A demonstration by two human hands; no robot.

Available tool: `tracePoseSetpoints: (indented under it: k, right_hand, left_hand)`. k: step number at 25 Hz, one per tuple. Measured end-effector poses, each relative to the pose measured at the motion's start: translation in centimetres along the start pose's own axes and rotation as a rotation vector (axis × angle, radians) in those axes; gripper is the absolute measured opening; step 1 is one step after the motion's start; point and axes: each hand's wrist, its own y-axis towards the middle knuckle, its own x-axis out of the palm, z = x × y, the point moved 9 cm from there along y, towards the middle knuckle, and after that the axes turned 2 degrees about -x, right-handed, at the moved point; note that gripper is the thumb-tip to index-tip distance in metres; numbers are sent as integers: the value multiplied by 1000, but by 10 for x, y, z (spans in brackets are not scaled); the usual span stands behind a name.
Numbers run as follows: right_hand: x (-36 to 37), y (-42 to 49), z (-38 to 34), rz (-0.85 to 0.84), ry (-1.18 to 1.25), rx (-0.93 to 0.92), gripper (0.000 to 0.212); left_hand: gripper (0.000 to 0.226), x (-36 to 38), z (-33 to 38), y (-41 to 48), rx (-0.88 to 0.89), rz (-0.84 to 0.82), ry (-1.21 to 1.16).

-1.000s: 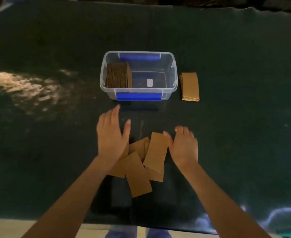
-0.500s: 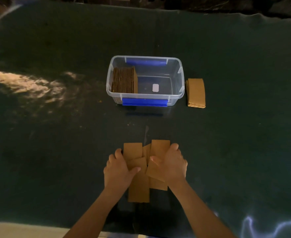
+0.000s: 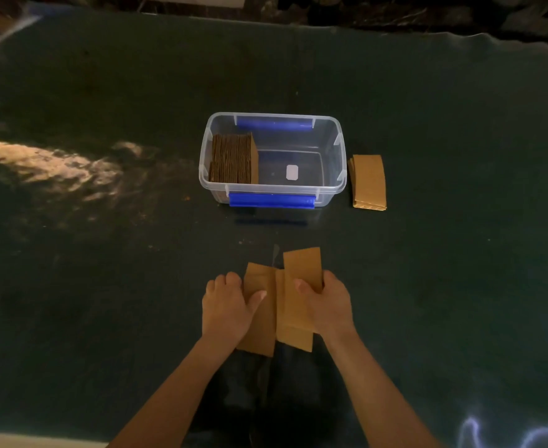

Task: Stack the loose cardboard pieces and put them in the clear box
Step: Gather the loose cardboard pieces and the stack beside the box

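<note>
Gripping hands (image 3: 279,305) half-hiding cardboard pieces (image 3: 293,305)

Both hands (image 3: 279,305) around loose cardboard pieces (image 3: 285,305), clear box (image 3: 329,189) beyond.

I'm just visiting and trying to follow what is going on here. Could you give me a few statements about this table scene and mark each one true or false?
1. The clear box already holds cardboard standing on edge at its left end. True.
2. The box is closed with a lid. False: it is open on top, with no lid on it.
3. A neat cardboard stack lies on the table just right of the box. True.
4. Only the right hand touches the loose cardboard pieces. False: the left hand grips them too, one hand on each side.
5. The loose pieces are already squared into an even pile. False: they are offset, with ends sticking out unevenly.
</note>
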Motion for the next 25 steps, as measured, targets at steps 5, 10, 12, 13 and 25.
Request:
tracePoseSetpoints:
  k: [5, 10, 12, 13, 25]
  right_hand:
    - [25, -8, 0, 38, -237, -3, 25]
    - [25, -14, 0, 146, -464, -151, 73]
    - [21, -8, -6, 82, -483, -246, 92]
    - [21, -4, -12, 20, -531, -320, 97]
    - [-12, 18, -8, -525, -313, -402, 14]
  left_hand:
    - [30, 1, 6, -4, -4, 2, -144]
    - [39, 15, 11, -15, 68, -200, -240]
    - [42, 15, 16, -20, 93, -246, -259]
    - [48, 15, 18, -21, 96, -235, -242]
    - [66, 4, 56, -52, 242, -9, -279]
